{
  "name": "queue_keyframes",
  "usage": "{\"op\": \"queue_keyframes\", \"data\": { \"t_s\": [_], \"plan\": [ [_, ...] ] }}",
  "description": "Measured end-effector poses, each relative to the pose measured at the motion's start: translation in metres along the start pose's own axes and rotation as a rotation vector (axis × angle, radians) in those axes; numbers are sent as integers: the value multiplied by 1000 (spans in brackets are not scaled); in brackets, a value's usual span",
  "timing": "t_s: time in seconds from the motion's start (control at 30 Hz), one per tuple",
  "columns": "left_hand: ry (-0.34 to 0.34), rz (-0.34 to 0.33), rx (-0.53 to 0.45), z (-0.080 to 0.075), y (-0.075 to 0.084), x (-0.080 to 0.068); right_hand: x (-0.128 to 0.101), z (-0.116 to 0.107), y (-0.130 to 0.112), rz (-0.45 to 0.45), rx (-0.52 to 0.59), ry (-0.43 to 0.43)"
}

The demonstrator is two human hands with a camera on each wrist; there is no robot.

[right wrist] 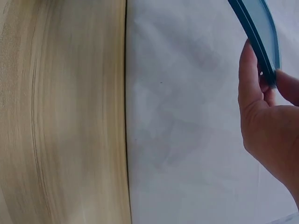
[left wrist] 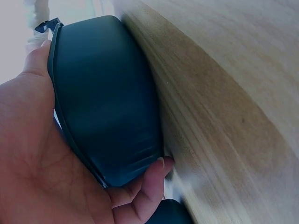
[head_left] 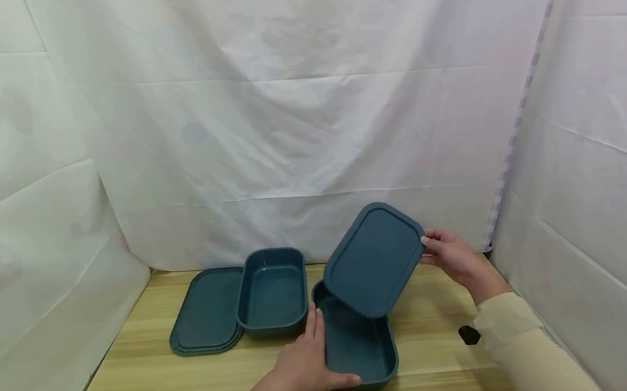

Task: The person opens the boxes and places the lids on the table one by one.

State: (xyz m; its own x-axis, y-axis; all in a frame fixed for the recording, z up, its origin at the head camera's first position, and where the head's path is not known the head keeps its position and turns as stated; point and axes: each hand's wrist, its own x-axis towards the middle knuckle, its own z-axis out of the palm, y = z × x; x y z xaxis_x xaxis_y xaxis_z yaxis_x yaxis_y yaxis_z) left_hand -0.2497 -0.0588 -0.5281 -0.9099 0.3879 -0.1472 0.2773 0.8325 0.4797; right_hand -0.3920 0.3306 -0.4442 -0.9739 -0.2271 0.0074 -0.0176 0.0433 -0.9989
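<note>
The left hand is gripping the near container by its left side as it sits on the tabletop. The right hand is pinching a tilted lid above that container. A second container is sitting beside another lid. No writing is showing anywhere.

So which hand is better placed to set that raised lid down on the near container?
Right. The right hand already pinches the tilted lid by its edge above the near container. The left hand grips that container's side, steadying it on the table.
</note>
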Motion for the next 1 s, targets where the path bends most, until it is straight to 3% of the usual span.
{"op": "queue_keyframes", "data": {
  "t_s": [0.3,0.57,1.0],
  "plan": [
    [12,4,32,-3,3,-2,-4,-4,-5,-49,-34,77],
    [19,4,47,-4,5,-4,-10,-2,-8,-117,35,173],
    [31,10,51,-3,6,-4,-14,-5,-16,-184,56,315]
  ]
}}
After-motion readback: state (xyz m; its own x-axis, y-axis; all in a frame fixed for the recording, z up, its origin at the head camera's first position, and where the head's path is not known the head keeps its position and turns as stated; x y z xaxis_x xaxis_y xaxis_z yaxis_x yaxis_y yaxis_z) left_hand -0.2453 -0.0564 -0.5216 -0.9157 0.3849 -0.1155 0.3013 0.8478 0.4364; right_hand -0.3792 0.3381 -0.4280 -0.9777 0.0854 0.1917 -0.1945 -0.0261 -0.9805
